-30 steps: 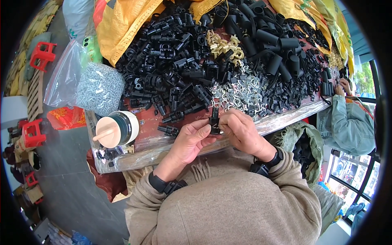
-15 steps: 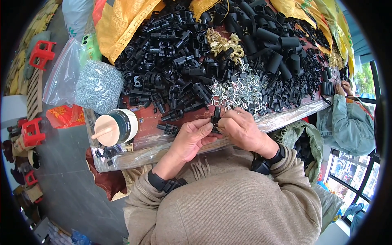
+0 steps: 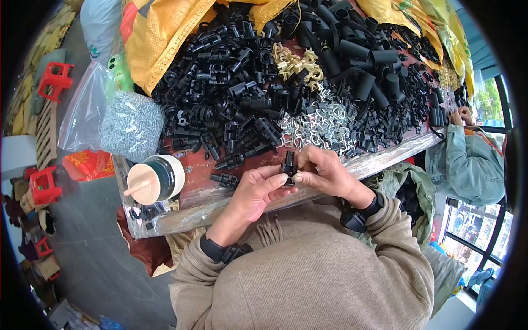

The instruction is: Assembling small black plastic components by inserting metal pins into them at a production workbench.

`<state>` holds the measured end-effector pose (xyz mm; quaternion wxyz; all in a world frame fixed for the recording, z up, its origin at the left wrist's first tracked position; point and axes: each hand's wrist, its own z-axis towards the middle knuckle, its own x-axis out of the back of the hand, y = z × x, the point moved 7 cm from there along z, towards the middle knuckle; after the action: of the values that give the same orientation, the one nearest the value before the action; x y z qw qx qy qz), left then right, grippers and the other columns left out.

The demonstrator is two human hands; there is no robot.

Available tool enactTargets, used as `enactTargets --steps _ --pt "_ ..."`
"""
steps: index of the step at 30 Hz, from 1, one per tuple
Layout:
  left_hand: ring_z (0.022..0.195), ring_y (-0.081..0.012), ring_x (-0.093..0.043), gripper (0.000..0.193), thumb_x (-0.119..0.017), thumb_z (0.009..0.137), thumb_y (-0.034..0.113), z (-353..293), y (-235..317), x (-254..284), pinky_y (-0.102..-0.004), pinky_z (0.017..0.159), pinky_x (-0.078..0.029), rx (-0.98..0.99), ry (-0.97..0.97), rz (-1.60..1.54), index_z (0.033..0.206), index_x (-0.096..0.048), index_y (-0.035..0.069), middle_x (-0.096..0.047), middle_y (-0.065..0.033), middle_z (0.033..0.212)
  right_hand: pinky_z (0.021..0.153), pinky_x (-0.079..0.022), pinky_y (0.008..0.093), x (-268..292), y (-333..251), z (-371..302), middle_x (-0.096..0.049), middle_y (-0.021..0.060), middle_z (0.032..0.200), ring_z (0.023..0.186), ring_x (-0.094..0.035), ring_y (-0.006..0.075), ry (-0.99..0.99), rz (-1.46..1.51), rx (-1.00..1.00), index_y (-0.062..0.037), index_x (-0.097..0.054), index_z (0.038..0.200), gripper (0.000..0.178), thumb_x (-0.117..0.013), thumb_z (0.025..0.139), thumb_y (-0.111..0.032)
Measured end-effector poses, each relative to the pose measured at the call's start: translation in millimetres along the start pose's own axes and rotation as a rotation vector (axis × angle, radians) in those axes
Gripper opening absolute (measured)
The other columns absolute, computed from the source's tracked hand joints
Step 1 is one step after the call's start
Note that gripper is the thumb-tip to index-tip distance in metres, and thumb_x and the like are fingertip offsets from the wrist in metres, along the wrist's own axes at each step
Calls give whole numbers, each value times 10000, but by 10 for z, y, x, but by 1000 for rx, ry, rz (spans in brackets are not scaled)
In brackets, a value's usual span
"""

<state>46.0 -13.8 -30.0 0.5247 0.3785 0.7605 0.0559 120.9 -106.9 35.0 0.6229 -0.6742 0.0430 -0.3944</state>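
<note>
Between my two hands, just above the table's front edge, is a small black plastic part (image 3: 289, 163), held upright. My left hand (image 3: 260, 186) pinches it from the left with thumb and fingers. From the right, my right hand (image 3: 325, 174) has its thumb and bent index finger closed on the same part. Just beyond my hands lies a pile of bent silvery metal clips (image 3: 319, 125). A big heap of black plastic assemblies (image 3: 220, 104) spreads to the left of the clips. One black assembly (image 3: 224, 180) lies by itself near my left hand.
Left on the table stand a white jar (image 3: 175, 175) with a wooden-handled disc (image 3: 145, 185) and a clear bag of small screws (image 3: 132, 124). Beige clips (image 3: 300, 65), black tubes (image 3: 363, 60) and small black pieces (image 3: 379, 122) lie farther back. Another person's sleeve (image 3: 472, 165) is at right.
My right hand has turned and its fingers have opened up a little, so more of the black part shows. My left hand keeps its pinch. The whole view has shifted slightly.
</note>
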Motion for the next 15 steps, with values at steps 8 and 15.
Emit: enactTargets --steps 8,15 --pt "794 -199 -615 292 -562 819 125 18 17 23 -235 677 -521 -23 -23 -48 1055 -526 -43 -597 -157 952 572 -423 305 929 469 479 -503 94 728 634 -513 242 420 -511 1 -22 -519 823 102 -582 742 -27" --pt "806 -201 -613 306 -569 816 131 45 25 17 -243 687 -521 -35 -43 -92 1065 -516 -37 -595 -159 956 604 -423 340 825 744 636 -506 116 843 703 -502 326 253 -792 -93 -27 -507 861 170 -577 707 -7"
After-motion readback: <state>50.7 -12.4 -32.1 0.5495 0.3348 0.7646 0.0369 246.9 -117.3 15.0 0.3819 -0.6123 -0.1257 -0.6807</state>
